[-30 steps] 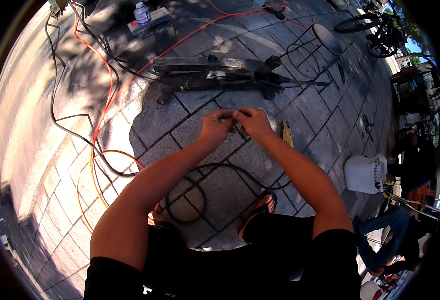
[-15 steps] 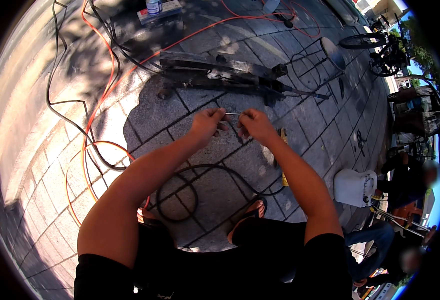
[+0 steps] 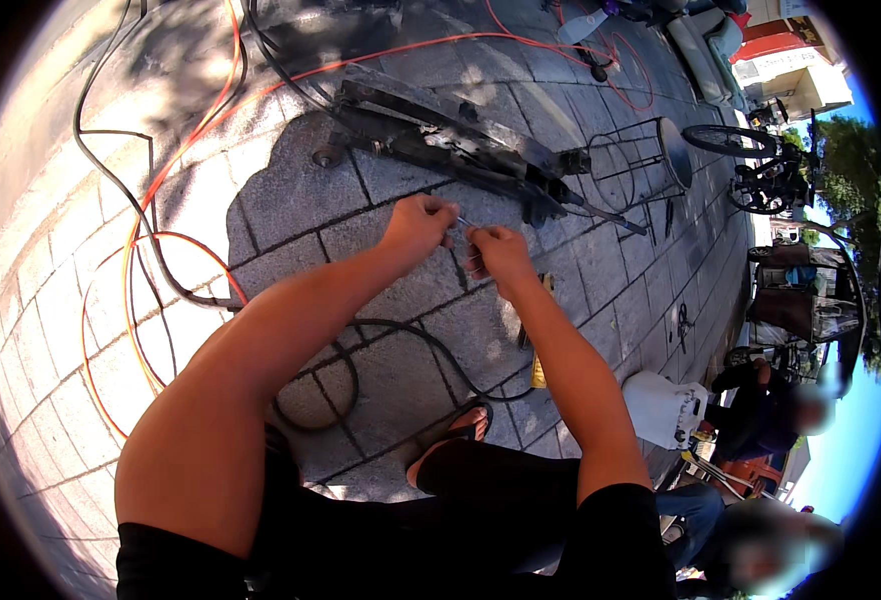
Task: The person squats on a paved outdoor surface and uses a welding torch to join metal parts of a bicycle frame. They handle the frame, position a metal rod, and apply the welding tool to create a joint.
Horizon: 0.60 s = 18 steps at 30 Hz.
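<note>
My left hand [image 3: 422, 226] and my right hand [image 3: 498, 255] are held close together above the paving, fingers bent and pinched. Between their fingertips runs a thin, pale, rod-like piece [image 3: 465, 221], too small to name; both hands grip it. Just beyond them on the ground lies a long, dark, greasy metal assembly that looks like a floor jack [image 3: 441, 135], its thin handle pointing right. A yellow object [image 3: 539, 372] lies partly hidden behind my right forearm.
A black hose [image 3: 441, 350] loops over the paving near my feet, with orange hoses [image 3: 201, 120] to the left. At the right are a tipped stool [image 3: 673, 155], a bicycle [image 3: 731, 140], a white container [image 3: 664, 410] and two people sitting.
The view has swung, so the jack-like assembly appears more slanted. My hands stay close together on the thin piece, which now tilts down to the right instead of lying level.
</note>
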### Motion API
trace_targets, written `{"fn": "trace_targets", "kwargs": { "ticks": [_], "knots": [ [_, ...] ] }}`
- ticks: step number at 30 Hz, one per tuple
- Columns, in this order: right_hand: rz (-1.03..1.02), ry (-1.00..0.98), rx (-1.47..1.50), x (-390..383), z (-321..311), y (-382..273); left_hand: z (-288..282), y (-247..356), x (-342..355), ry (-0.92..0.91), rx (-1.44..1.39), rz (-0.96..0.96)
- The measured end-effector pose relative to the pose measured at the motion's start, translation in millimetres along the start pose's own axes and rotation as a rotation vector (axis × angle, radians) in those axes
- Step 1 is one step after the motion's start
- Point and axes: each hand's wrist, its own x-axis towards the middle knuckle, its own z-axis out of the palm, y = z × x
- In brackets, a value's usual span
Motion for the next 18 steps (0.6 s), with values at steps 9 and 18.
{"fn": "trace_targets", "kwargs": {
  "ticks": [9, 18],
  "knots": [
    [0.121, -0.081, 0.02, -3, 6, -1, -13, -11, 5, -0.025, 0.047, -0.015],
    [0.026, -0.047, 0.06, -4, 17, -8, -15, 0, 7, -0.004, 0.068, -0.004]
  ]
}}
